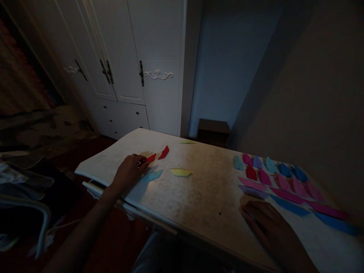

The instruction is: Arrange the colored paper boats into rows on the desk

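Note:
My left hand [131,169] is over the left part of the table, its thumb and fingers closed on the near end of a red folded paper boat [151,158]. A second red paper boat [163,152] lies just beyond it. Close below my left fingers is a light blue paper boat [152,176], with a yellow paper boat [181,172] to its right. My right hand [265,220] rests on the table at the right, fingers curled together and nothing visible in them. A purple paper boat [253,192] lies just beyond its fingertips.
The pale patterned table [199,193] carries rows of colored folded papers at right, among them a pink boat [253,184] and a blue boat [290,206]. Another yellow piece [187,142] lies at the far edge. Behind stand a white wardrobe [162,102] and a dark small cabinet [213,131].

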